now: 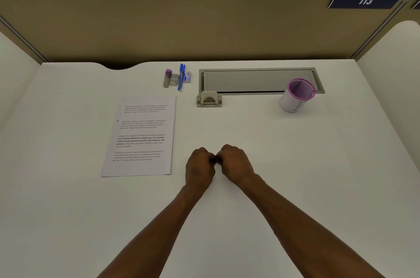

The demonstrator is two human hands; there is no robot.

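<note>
Working just right of the paper (138, 136), left hand (200, 167) pinches a small dark thing (213, 160) with curled fingers, right hand (235, 164) pinching its other side, low over the desk (318, 164); mostly hidden, probably light, stiff, droppable, so grip its ends.

Bare white surface (295, 164) lies open right of the left grip (200, 167) and right grip (235, 165). A printed paper sheet (138, 136) lies just left. A beige hole punch (209, 99) stands farther back.

Paper (141, 136) left of hands (200, 167); pens (181, 76), seemingly, behind it.
</note>
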